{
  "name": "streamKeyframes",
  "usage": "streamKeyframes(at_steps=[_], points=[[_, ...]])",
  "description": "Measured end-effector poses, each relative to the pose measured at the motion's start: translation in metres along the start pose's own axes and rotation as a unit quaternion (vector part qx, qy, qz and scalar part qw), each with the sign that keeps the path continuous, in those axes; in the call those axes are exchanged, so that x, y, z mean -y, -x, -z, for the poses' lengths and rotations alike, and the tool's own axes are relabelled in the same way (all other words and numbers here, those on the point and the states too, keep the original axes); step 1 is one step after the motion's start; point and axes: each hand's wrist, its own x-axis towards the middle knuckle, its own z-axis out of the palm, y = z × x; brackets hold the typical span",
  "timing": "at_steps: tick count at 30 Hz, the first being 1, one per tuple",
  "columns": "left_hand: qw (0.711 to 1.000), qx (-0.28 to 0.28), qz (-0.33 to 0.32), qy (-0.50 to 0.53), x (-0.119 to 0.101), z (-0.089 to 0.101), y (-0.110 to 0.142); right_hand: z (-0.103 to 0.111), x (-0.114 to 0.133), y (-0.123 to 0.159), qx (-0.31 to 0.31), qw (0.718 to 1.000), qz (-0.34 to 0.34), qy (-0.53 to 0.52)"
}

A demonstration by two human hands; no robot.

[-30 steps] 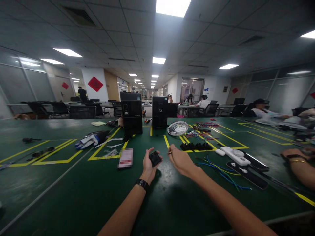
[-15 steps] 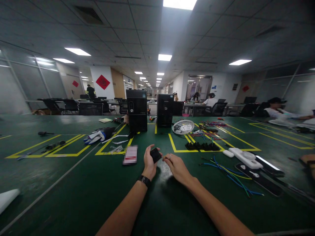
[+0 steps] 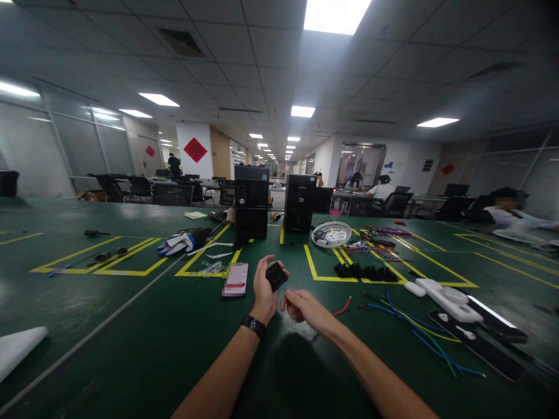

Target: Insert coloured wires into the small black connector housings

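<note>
My left hand (image 3: 263, 285) is raised over the green table (image 3: 131, 349) with its fingers closed round a small black block (image 3: 276, 276). A dark watch sits on that wrist. My right hand (image 3: 301, 305) is just below and right of the block, fingers curled in a pinch; what it pinches is too small to make out. A short red wire (image 3: 343, 306) lies on the table right beside this hand. A pink and white card (image 3: 235, 280) lies flat to the left of my left hand.
Two black upright boxes (image 3: 251, 201) stand behind. A white fan grille (image 3: 331, 234), a row of black parts (image 3: 365, 272), coloured wires (image 3: 414, 323), white devices (image 3: 443, 293) and black strips (image 3: 476, 343) lie right. Gloves (image 3: 179, 241) and tools lie left. People sit at far tables.
The view has swung left and down a little. My right hand drew back from beside the block toward me and lower, closing into a pinch. A red wire now shows by it.
</note>
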Motion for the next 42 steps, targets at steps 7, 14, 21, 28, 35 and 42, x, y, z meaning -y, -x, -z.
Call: streamKeyframes(at_steps=[7, 14, 21, 28, 35, 42], points=[[0.999, 0.045, -0.004, -0.022, -0.002, -0.007, 0.006, -0.004, 0.000, -0.002, -0.054, 0.998, 0.007, -0.035], [0.995, 0.063, -0.031, -0.066, -0.004, -0.008, 0.007, -0.008, 0.001, 0.002, -0.055, 0.997, -0.013, -0.048], [0.995, 0.056, -0.034, -0.073, -0.005, -0.011, 0.008, -0.008, 0.000, 0.001, -0.076, 0.996, -0.010, -0.049], [0.994, 0.042, -0.054, -0.081, -0.003, -0.013, 0.012, -0.009, -0.001, 0.002, -0.076, 0.995, -0.008, -0.058], [0.993, 0.043, -0.061, -0.096, -0.004, -0.017, 0.016, -0.010, -0.001, 0.002, -0.071, 0.994, -0.019, -0.076], [0.975, 0.109, -0.092, -0.171, -0.008, -0.017, 0.019, -0.004, -0.005, 0.005, -0.048, 0.995, -0.061, -0.063]])
